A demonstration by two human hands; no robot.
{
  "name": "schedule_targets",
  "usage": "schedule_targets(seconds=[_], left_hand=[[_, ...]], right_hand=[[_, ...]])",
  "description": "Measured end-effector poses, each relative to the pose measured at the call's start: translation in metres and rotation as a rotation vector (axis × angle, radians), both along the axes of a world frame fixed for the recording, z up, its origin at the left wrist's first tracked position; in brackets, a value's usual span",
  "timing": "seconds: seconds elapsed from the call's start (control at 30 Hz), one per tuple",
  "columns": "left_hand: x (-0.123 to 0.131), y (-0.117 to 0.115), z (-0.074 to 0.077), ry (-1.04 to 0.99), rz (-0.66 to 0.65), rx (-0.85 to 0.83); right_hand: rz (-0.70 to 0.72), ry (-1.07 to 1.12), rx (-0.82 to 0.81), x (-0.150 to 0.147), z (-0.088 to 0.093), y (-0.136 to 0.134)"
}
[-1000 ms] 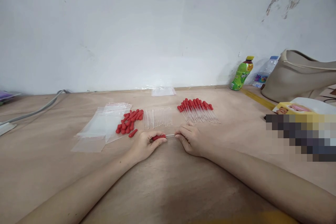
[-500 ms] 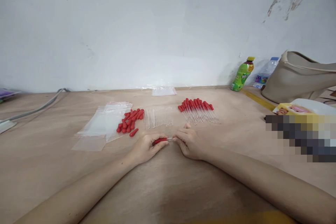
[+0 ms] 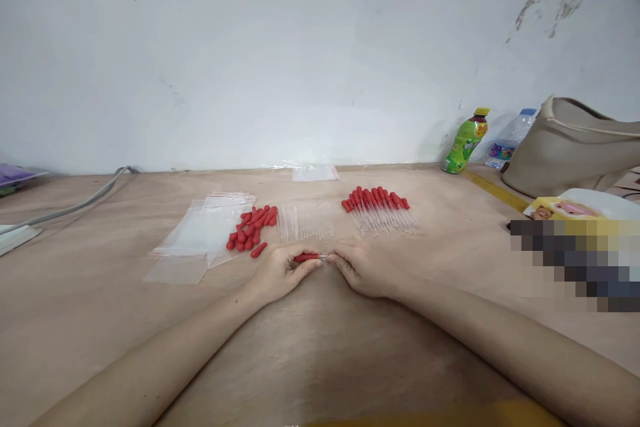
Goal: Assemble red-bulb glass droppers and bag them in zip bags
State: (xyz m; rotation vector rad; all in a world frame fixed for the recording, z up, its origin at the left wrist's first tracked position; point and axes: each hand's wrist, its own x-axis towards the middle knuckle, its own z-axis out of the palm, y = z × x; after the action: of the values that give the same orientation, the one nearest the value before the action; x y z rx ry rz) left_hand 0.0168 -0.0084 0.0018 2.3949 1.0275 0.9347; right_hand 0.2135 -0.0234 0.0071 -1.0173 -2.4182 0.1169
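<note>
Foremost, a yellow strip (image 3: 510, 413) shows at the bottom of the view, on the tabletop (image 3: 320, 360). Beyond it, the left hand (image 3: 281, 273) is closed on a red bulb (image 3: 306, 257), held lengthwise between thumb and fingers. The right hand (image 3: 363, 271) pinches a clear tube (image 3: 323, 257), a short length of which is visible, in line with the bulb; depth of insertion cannot be told. Just past the left hand lies a single bulb (image 3: 259, 250), near a heap of red bulbs (image 3: 250, 230) overlapping clear plastic bags (image 3: 187, 233). Right of the heap, loose tubes (image 3: 305, 221) lie side by side. Beyond the right hand, red-capped tubes (image 3: 383, 210) lie in a row, caps toward the wall (image 3: 280, 67). Farther back, a small clear bag (image 3: 315, 174) lies against the wall; a green bottle (image 3: 463, 145) stands to its right.
</note>
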Motion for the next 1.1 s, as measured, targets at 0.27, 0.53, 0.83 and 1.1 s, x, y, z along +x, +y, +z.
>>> schedule_targets(seconds=[0.27, 0.53, 0.83, 1.1], left_hand=[[-0.007, 0.000, -0.006, 0.066, 0.096, 0.153], [-0.022, -0.009, 0.015, 0.707, 0.526, 0.395], [-0.029, -0.005, 0.021, 1.037, 0.622, 0.274], [-0.014, -0.007, 0.015, 0.714, 0.401, 0.385]], right_hand=[[-0.382, 0.009, -0.196, 0.042, 0.034, 0.032], [-1.017, -0.058, -0.177, 0.069, 0.031, 0.084], [-0.975, -0.119, -0.115, 0.062, 0.019, 0.081], [-0.551, -0.031, 0.024, 0.013, 0.012, 0.047]])
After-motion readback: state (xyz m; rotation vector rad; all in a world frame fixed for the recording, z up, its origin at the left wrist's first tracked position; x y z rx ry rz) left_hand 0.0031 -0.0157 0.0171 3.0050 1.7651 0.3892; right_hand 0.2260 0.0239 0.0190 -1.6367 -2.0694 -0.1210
